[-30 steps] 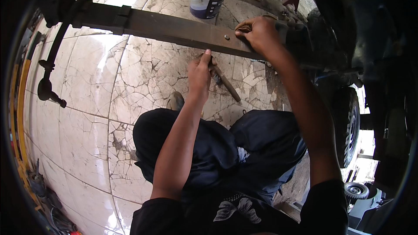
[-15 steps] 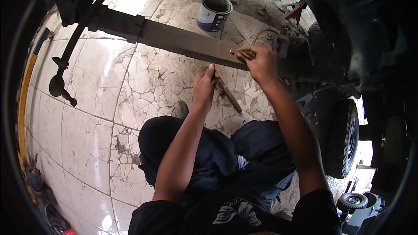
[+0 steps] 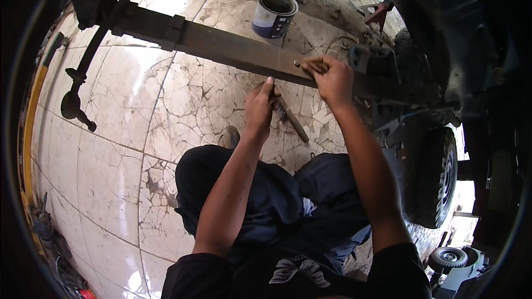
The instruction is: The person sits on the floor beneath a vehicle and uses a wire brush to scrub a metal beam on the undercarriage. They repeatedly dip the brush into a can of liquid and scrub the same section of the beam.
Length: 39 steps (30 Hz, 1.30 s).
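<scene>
A long rusty leaf spring (image 3: pixel 230 47) runs across in front of me, with a small shiny bolt head (image 3: pixel 296 63) on its face. My right hand (image 3: pixel 335 82) is closed, its dirty fingertips curled against the spring just right of the bolt head. Whatever those fingers may pinch is hidden. Below the spring's near edge, my left hand (image 3: pixel 259 108) is closed with the thumb pointing up; its contents cannot be made out. A brown rod-like handle (image 3: pixel 293 122) slants down to the right beside my left hand; whether that hand touches it is unclear.
An open paint can (image 3: pixel 275 15) stands behind the spring on the cracked tile floor (image 3: pixel 111 149). A dark bar with a jointed end (image 3: pixel 72 105) hangs at left. A treaded tyre (image 3: pixel 440 177) is at right, and a red jack stand (image 3: pixel 378 12) stands far right.
The view has shifted slightly. Both hands keep nearly the same places at the spring, with the right fingers still beside the bolt head.
</scene>
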### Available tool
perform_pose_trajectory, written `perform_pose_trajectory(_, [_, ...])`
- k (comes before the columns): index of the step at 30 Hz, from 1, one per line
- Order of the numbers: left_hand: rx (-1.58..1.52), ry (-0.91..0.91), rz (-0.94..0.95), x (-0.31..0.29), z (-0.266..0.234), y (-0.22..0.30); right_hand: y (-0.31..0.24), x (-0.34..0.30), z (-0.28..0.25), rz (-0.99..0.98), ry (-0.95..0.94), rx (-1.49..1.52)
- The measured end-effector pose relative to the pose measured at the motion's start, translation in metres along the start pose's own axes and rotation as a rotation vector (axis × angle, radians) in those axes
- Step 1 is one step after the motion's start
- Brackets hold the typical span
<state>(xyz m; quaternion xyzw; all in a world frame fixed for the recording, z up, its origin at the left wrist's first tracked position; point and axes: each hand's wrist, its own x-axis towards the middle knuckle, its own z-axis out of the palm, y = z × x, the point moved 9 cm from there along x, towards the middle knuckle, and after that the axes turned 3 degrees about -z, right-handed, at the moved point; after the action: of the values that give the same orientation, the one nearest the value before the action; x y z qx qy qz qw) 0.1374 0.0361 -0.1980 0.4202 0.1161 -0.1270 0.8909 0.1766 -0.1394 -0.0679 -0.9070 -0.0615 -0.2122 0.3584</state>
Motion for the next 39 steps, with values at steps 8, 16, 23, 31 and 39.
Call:
perform_pose_trajectory(8, [0.036,0.069,-0.017,-0.002,-0.011,0.0,-0.035,-0.027,-0.009,-0.135,0.144,-0.169])
perform_pose_trajectory(16, [0.122,0.078,-0.017,0.001,-0.012,-0.007,-0.038,-0.023,-0.005,-0.189,0.256,-0.241])
perform_pose_trajectory(23, [0.132,0.09,-0.022,0.003,-0.012,-0.004,-0.037,-0.025,-0.009,-0.196,0.218,-0.22])
perform_pose_trajectory(31, [0.1,0.177,-0.046,0.003,-0.021,0.002,-0.06,-0.096,-0.013,-0.298,0.043,-0.266])
perform_pose_trajectory(39, [0.78,-0.066,-0.1,-0.005,0.007,-0.03,0.096,-0.209,0.005,0.6,0.158,0.345])
